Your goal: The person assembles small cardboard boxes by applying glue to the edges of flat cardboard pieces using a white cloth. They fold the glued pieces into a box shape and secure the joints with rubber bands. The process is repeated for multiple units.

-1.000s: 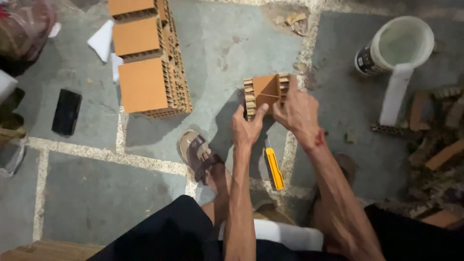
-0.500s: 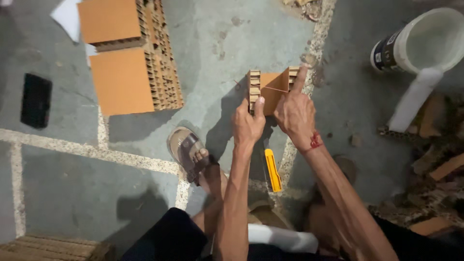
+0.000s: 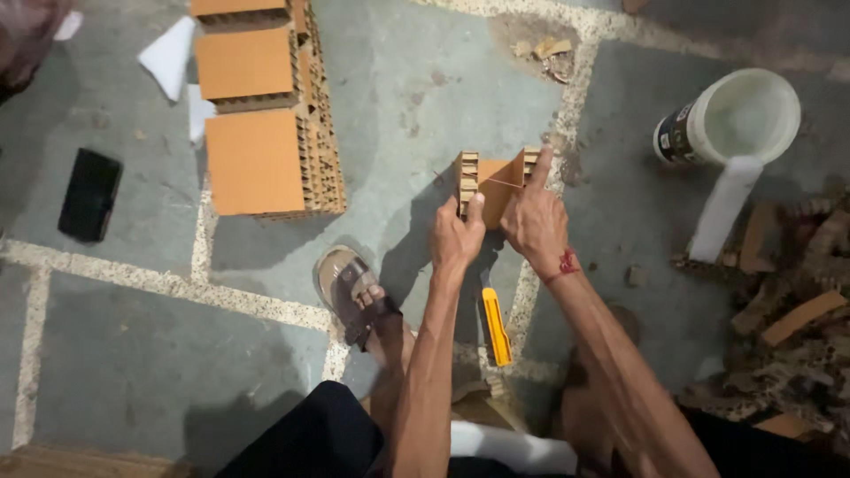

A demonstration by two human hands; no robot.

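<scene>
A small piece of corrugated cardboard (image 3: pixel 494 184) stood just above the centre of the frame, orange-brown on its flat face, with pale, ribbed, layered edges rising at its left and right sides; it was folded or built into a shallow U shape, and a thin line crossed its face. The left hand (image 3: pixel 456 239) grasped its lower left edge, thumb pressed up against the ribbed side. The right hand (image 3: pixel 535 221) held its right part, the forefinger stretched straight up along the right ribbed edge. Below the hands a yellow utility knife (image 3: pixel 496 326) lay on the grey floor (image 3: pixel 416 97). Compared with half a second earlier, the grip and the raised forefinger were unchanged, while the stacked cardboard blocks (image 3: pixel 261 133) in the upper left and the white bucket (image 3: pixel 739 119) in the upper right sat slightly lower in the frame.
</scene>
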